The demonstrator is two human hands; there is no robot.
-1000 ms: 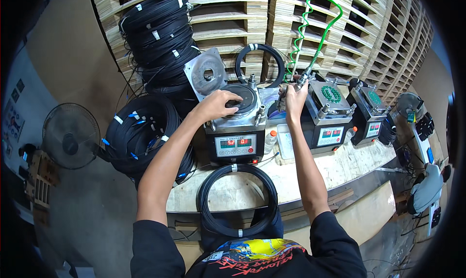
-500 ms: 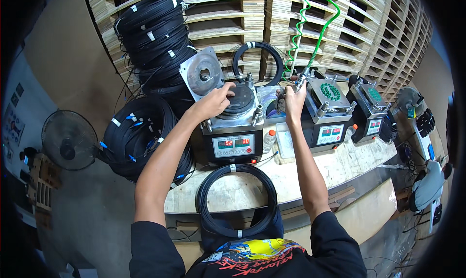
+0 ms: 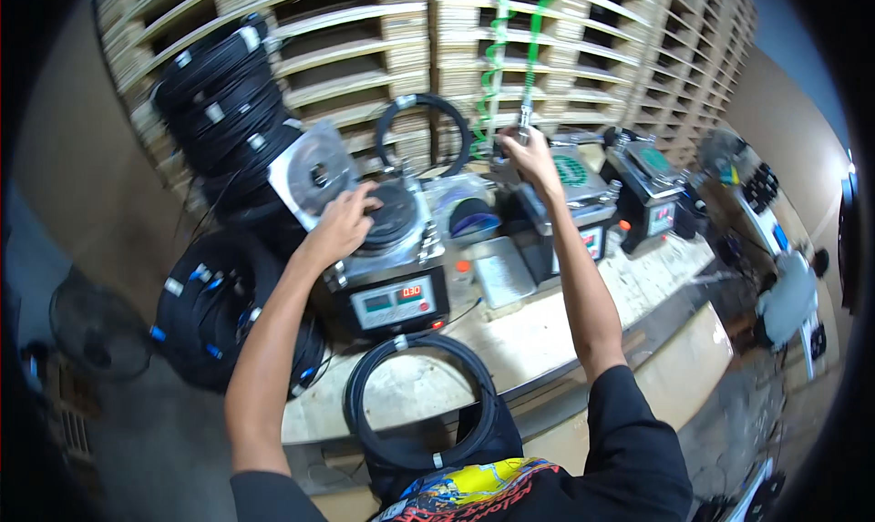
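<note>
My left hand (image 3: 341,225) is at the nearest bench machine, its fingers apart and touching the edge of the dark round plate (image 3: 390,214) on top. Behind that hand, the machine's square metal lid (image 3: 314,171) stands tilted up, with a round recess and a central hole. My right hand (image 3: 532,163) is raised beside the second machine, fingers wrapped around an air gun. The gun is mostly hidden by the hand; its metal hose fitting (image 3: 525,117) rises above it to a green hose (image 3: 536,53). A black cable coil (image 3: 357,404) leans on the bench's front edge before me.
Stacked black cable coils (image 3: 223,112) and another coil with blue connectors (image 3: 173,317) stand left. A pale tray (image 3: 506,271) and orange-capped bottle (image 3: 463,269) sit between machines. Two machines with green-dotted tops (image 3: 571,170) stand right. Wooden pallets (image 3: 355,30) rise behind.
The whole view has shifted, moving the scene leftward and blurring it. My right hand has risen with the air gun, nearer the second machine's back. My left hand stays by the round plate.
</note>
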